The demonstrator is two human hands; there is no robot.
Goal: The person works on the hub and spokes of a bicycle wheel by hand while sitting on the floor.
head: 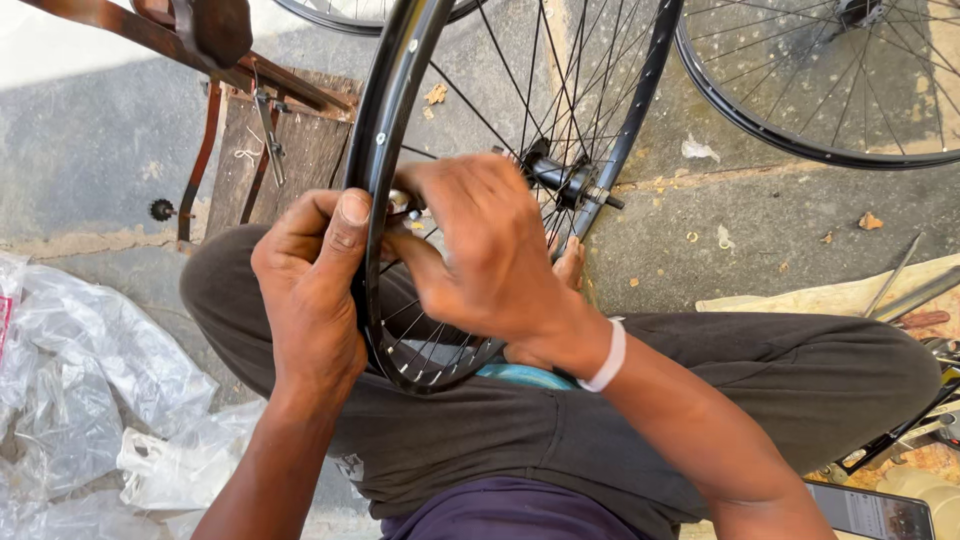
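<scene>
The bicycle wheel stands upright between my knees, its black rim resting down in my lap over the dark trousers, and I take it as my landmark for everything else. Beyond it, on the concrete floor, lies a second spoked wheel, well apart and toward my right. To the left of my wheel a wooden board with rusty metal bars sits on the floor, and nearer me on that same side lies crumpled clear plastic sheeting. At the middle of my wheel the hub and its axle stick out toward the right.

My left hand is closed around the rim, thumb pressed up along its outer edge. My right hand, with a white band at the wrist, is curled in from the spoke side, its fingertips pinching a small shiny metal piece right at the rim; I cannot tell exactly what that piece is.

I judge that I am working on one spoke fitting at the rim. The next move seems to call for a steady left-hand brace and a small, careful twist of the right fingertips.
</scene>
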